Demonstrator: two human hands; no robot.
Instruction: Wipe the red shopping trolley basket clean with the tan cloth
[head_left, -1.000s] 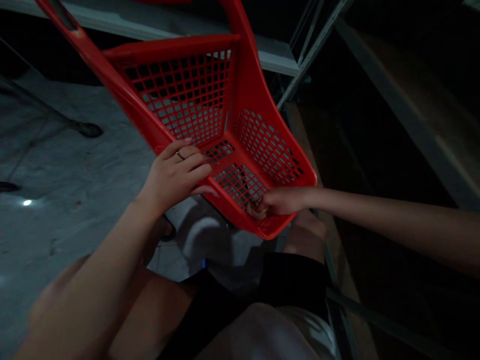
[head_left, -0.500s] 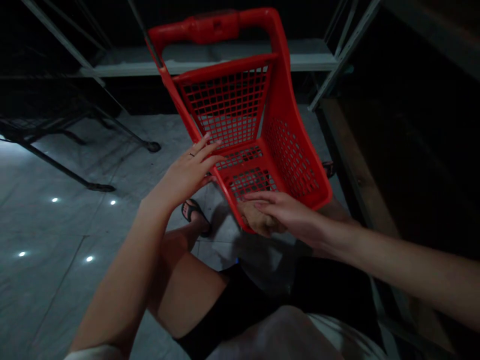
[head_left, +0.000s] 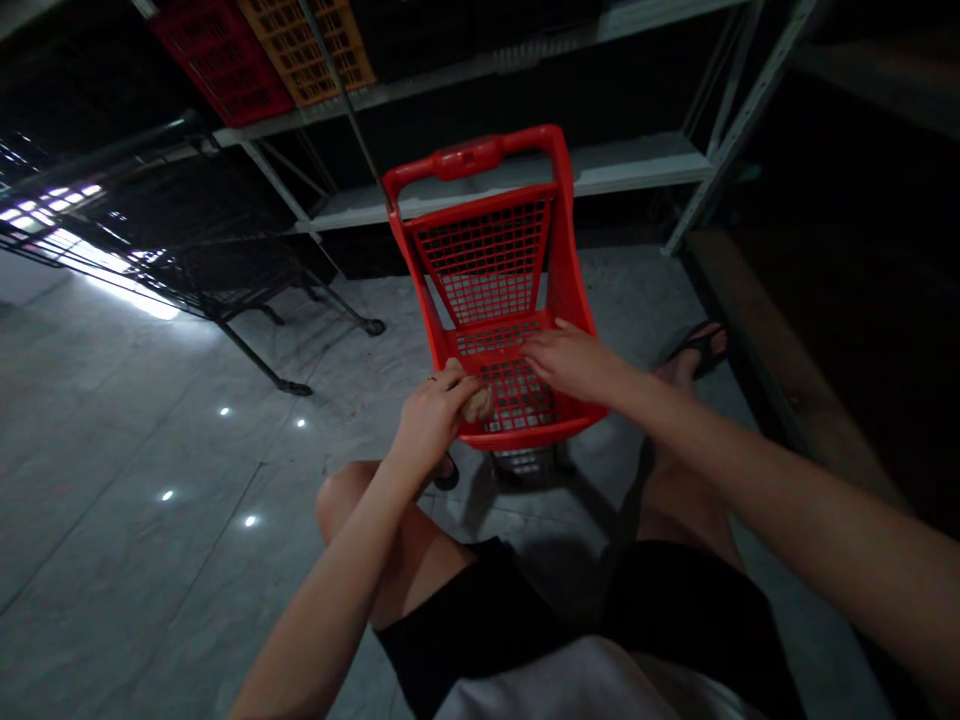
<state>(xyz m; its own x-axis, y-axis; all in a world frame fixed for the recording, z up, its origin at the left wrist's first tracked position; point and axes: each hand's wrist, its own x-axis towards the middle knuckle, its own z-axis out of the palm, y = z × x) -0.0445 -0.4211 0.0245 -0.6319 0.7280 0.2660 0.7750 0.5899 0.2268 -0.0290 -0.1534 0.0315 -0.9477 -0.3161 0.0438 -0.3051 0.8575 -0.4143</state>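
A red plastic shopping basket cart (head_left: 534, 436) with a grid back and floor stands between my knees, its raised handle on the far side. My left hand (head_left: 433, 412) is closed on a crumpled tan cloth (head_left: 477, 403) at the cart's near left rim. Inside the basket, toward its right wall, is my right hand (head_left: 568, 362), fingers stretched out and no object visible in it. Whether those fingertips touch the plastic I cannot tell.
A dark wire cart (head_left: 225, 300) stands to the left on the grey tiled floor (head_left: 150, 570). Behind is a metal shelf rack (head_left: 637, 165) with a red crate (head_left: 225, 60) and a yellow crate (head_left: 315, 50). Along the right runs a wooden beam (head_left: 780, 370).
The cloth has passed from my right hand to my left. My right hand has moved up into the basket. The view has shifted, showing more of the rack and wire cart.
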